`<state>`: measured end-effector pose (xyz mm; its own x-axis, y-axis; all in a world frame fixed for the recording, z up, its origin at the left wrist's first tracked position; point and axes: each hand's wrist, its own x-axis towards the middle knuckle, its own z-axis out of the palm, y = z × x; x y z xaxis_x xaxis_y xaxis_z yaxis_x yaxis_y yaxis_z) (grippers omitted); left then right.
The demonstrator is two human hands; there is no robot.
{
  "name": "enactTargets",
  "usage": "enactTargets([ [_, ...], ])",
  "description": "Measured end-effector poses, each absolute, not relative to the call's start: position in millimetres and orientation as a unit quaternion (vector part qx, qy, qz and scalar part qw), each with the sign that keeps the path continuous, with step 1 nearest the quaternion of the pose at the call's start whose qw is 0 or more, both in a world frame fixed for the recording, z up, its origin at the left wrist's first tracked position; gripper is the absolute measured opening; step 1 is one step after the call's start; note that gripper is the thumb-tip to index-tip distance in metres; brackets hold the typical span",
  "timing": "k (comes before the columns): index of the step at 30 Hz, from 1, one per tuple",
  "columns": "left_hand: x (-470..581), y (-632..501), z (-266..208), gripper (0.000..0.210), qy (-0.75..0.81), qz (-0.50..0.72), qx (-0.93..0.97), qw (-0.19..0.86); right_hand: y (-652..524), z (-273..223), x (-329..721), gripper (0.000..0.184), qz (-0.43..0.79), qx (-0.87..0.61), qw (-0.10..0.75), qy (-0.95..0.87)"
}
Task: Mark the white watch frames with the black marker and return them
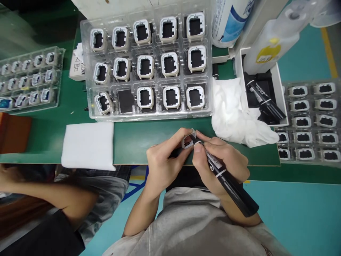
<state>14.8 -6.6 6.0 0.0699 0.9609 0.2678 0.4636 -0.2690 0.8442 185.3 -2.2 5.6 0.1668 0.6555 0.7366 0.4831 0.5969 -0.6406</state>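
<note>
Between the fingers of my left hand (pixel 166 158) is a small light-grey watch case frame (pixel 187 143), held near the bench's front edge. My right hand (pixel 222 160) grips a black marker pen (pixel 229 183), its tip end at the frame's inner side. Fingers partly cover the frame, so the exact contact of the tip is hidden. Just beyond my hands lies a clear plastic tray (pixel 170 114) with similar frames in rows; one pocket (pixel 126 101) in the front row shows only its dark bottom.
A folded white cloth (pixel 87 145) lies left, a crumpled white cloth (pixel 234 113) right. Behind it stand a white box (pixel 282 96) holding another marker (pixel 266 99) and a spray bottle (pixel 274 46). More trays (pixel 60 76) flank both sides. A co-worker's arm (pixel 53 190) is at left.
</note>
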Motion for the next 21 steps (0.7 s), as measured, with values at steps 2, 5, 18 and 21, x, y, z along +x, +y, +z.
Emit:
enactTargets([
  [2, 14.3, -6.6, 5.8, 0.019, 0.529, 0.43, 0.672, 0.288, -2.3, 6.4, 186.5, 0.025, 0.074, -0.443, 0.619, -0.645],
  [5, 13.0, -6.7, 4.7, 0.02, 0.531, 0.426, 0.681, 0.27, -4.4, 7.8, 187.5, 0.025, 0.078, -0.447, 0.609, -0.651],
  [18, 13.6, -7.7, 4.8, 0.021, 0.539, 0.424, 0.682, 0.254, -8.8, 8.6, 187.2, 0.028, 0.083, -0.464, 0.592, -0.654],
  [21, 12.9, -7.4, 4.8, 0.022, 0.535, 0.42, 0.69, 0.246, -8.1, 8.5, 186.0, 0.026, 0.079, -0.465, 0.591, -0.655],
])
